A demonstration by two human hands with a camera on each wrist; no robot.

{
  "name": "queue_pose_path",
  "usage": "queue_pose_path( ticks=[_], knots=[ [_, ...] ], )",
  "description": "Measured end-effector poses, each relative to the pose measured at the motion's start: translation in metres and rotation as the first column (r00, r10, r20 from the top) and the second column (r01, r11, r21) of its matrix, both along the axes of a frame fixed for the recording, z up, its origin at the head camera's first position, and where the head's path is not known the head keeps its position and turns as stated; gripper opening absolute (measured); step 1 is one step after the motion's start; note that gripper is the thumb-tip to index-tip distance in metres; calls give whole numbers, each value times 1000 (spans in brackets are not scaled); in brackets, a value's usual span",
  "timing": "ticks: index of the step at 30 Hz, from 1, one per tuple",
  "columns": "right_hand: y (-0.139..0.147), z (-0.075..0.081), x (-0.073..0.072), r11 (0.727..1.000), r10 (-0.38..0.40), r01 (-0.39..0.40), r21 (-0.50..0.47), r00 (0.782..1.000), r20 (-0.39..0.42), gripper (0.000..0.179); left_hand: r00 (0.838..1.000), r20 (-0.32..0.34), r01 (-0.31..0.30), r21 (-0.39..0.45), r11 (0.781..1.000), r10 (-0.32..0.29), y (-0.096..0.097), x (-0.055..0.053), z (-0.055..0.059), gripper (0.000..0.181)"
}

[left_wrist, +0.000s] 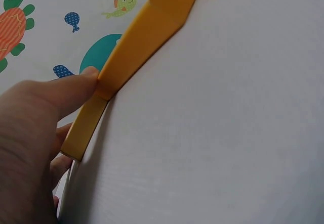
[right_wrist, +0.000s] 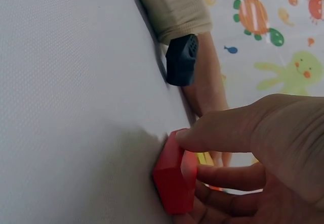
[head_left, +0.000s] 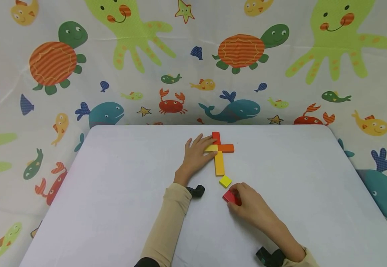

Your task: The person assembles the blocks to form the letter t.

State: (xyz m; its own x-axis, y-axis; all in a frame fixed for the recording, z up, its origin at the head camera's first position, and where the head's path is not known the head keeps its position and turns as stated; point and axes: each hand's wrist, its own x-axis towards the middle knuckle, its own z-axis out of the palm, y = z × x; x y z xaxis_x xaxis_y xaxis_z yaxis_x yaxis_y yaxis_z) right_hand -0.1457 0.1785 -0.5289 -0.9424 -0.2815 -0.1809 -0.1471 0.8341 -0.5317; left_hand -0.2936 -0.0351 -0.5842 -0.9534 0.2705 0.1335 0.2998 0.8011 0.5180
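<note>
In the head view, flat colored blocks form a figure on the white table. A red block (head_left: 216, 135) tops it, with a pale yellow block (head_left: 211, 148) and an orange block (head_left: 226, 148) side by side below. A long amber block (head_left: 219, 165) runs down from them to a tilted yellow square block (head_left: 225, 181). My left hand (head_left: 194, 157) rests spread over the figure's left side; its thumb touches the amber block (left_wrist: 144, 29) in the left wrist view. Below the yellow square, my right hand (head_left: 253, 204) pinches another red block (right_wrist: 172, 183) between thumb and fingers, close over the table.
The white table (head_left: 113, 193) ends at a far edge, where a cloth (head_left: 176, 81) printed with sea animals hangs. A black wrist camera (head_left: 196, 191) juts out beside my left wrist, and another black camera (head_left: 271, 256) sits at my right wrist.
</note>
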Motion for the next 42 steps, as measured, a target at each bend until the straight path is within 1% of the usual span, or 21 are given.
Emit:
queue_pose_path(
  ticks=[7, 14, 20, 28, 33, 38, 42],
  knots=[
    [8, 3, -5, 1000, 3, -3, 11, 999, -51, 34, 1000, 2, 1, -2, 1000, -1, 0, 0, -1, 57],
    [15, 4, -10, 999, 19, -15, 35, 994, -111, 36, 1000, -1, 2, 7, 1000, -2, 0, -1, -1, 57],
    [19, 1, -13, 999, 40, -33, 41, 981, -189, 36, 1000, 6, 4, 4, 1000, -4, 0, -1, -1, 57],
    [22, -6, -17, 996, 87, -75, 53, 958, -275, 40, 1000, 7, 5, 5, 1000, -5, -1, -2, -2, 57],
    [22, -10, -18, 993, 118, -104, 62, 946, -302, 40, 1000, 9, 1, -1, 1000, -1, -2, 0, -2, 58],
    [22, -13, -19, 992, 122, -110, 56, 932, -340, 38, 1000, 5, 13, 14, 1000, -13, -2, -1, 0, 57],
    [22, -14, -20, 992, 125, -116, 47, 930, -347, 38, 1000, 14, 15, 2, 1000, -15, -3, -1, 2, 57]
  ],
)
